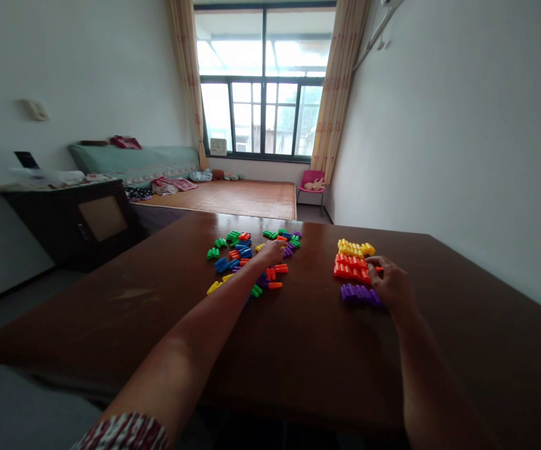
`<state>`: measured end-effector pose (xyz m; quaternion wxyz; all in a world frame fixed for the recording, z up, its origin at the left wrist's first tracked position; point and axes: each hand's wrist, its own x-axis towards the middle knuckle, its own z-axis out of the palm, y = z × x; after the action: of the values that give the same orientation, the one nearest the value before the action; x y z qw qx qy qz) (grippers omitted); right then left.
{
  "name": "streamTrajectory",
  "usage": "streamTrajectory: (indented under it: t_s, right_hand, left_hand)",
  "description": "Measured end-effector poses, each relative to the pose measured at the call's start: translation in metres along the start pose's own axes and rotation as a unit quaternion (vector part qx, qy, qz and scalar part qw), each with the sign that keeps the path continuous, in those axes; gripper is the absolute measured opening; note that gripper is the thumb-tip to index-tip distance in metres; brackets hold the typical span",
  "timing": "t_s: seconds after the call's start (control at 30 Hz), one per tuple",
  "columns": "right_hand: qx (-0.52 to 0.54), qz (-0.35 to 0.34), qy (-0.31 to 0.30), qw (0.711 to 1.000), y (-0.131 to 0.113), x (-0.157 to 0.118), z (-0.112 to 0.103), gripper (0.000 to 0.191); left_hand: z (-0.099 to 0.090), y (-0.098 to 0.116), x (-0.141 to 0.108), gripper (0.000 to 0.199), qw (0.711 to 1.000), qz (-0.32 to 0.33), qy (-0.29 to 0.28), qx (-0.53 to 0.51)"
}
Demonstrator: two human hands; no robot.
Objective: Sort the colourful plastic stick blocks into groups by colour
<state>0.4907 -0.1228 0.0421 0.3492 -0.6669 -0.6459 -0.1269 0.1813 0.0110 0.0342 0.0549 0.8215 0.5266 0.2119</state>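
My left hand (273, 251) reaches into a loose pile of small bullet-shaped plastic pieces (233, 265) in green, blue, orange, yellow and purple. Its fingers are bent together among them, and whatever they may hold is hidden. On the right, my right hand (390, 281) pinches an orange plastic piece (380, 269) at the right end of the orange rows (351, 267). Beyond these lie yellow rows (353, 248), close against the orange ones. Nearer to me is a purple row (360, 294), partly behind my right hand.
The pieces lie on a dark brown glossy table (298, 350). Past its far edge stand a bed (247, 197) with a mat and a pink chair (312, 180) under the window. A dark cabinet (69, 215) is at the left, a white wall (462, 125) at the right.
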Motion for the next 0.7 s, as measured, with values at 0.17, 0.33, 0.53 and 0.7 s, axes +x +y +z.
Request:
streamTrajectory:
  t_s: [0.17,0.33,0.53,0.7]
  right_hand:
    - [0.013,-0.009,-0.011,1.000,-0.012,0.000,0.001,0.027]
    - [0.013,-0.005,-0.019,1.000,-0.014,-0.001,0.002,0.027]
    - [0.026,-0.013,-0.022,0.999,-0.015,-0.001,0.006,0.026]
    - [0.131,-0.039,-0.034,0.990,-0.024,-0.001,0.012,0.027]
  left_hand:
    - [0.011,-0.014,0.009,0.035,0.996,0.011,-0.073,0.042]
    - [0.023,0.000,0.019,0.040,0.995,-0.033,-0.079,0.058]
    - [0.013,0.000,0.022,0.026,0.998,-0.044,-0.040,0.005]
    - [0.014,0.025,0.009,0.029,0.986,-0.001,-0.030,-0.165]
